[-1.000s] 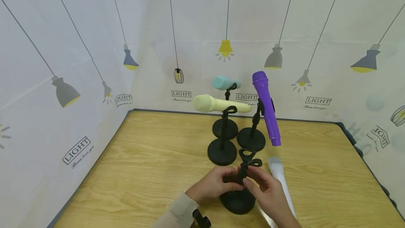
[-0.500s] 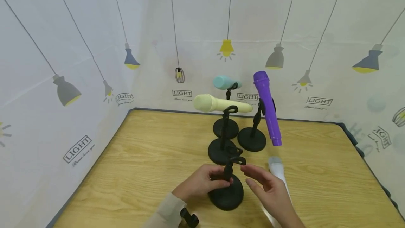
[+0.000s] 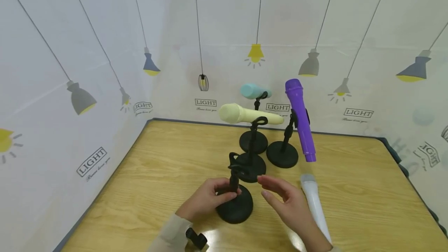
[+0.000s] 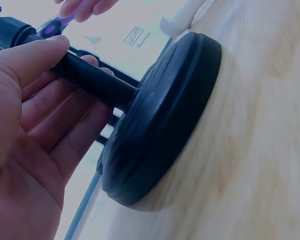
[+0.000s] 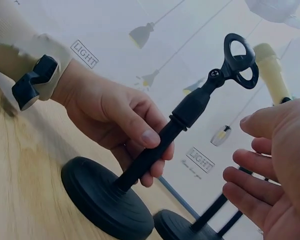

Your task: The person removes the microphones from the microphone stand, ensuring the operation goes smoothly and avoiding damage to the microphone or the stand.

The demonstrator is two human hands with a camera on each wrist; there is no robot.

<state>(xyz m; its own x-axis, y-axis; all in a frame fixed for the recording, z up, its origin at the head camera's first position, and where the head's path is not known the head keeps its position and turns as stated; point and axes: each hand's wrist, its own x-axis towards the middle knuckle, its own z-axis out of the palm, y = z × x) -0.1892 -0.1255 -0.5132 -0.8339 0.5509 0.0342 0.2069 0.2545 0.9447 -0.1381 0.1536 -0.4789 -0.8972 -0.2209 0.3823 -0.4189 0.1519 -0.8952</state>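
My left hand (image 3: 206,197) pinches the post of a black microphone stand (image 5: 150,155) between thumb and fingers. The stand is upright, its clip vacant, and its round base (image 4: 160,120) is at the tabletop. My right hand (image 3: 287,201) hovers to the right of that stand, apart from it, fingers loosely bent and holding nothing. Beside the right forearm a white microphone (image 3: 315,201) lies on the table, partly covered by the arm.
Behind stand three more black stands, bearing a cream microphone (image 3: 248,114), a light blue microphone (image 3: 252,91) and a purple microphone (image 3: 300,118). The wooden table (image 3: 168,154) meets a lamp-print backdrop (image 3: 224,30) at the back and sides.
The stand in my left hand has moved left across the table. My right hand has let go of it and is now apart. The head view has shifted slightly.
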